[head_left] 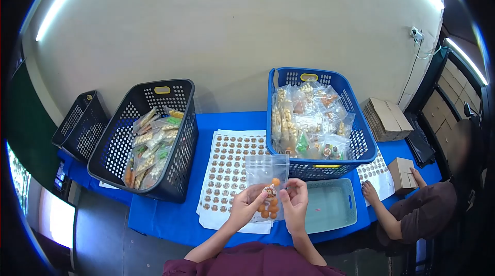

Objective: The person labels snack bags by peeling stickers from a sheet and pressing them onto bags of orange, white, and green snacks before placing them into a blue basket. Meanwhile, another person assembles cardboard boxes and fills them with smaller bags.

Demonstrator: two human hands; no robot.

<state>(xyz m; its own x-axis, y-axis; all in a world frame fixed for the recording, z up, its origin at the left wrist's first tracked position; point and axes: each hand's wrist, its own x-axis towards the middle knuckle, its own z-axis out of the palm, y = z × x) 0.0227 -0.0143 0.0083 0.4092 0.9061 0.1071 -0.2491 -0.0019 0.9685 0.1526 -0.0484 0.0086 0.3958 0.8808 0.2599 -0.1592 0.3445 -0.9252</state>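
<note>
My left hand (248, 205) grips the left side of a clear zip bag (267, 168) with round orange-brown snacks inside. On the bag's front is a round sticker (270, 192), with my left thumb beside it. My right hand (295, 205) holds the bag's right side, thumb in front and fingers bent behind. The bag is upright above a white sheet of round stickers (225, 173) on the blue cloth (170, 218). Just right of my right hand lies a pale green tray (330, 205).
A blue basket (335, 169) full of snack bags stands behind the tray. Left are a black basket (178, 173) with bags and a smaller black basket (82, 124). At right, a co-worker's hands (370, 193) are near a cardboard box (402, 175), another sticker sheet (379, 173) and stacked cardboard (386, 119).
</note>
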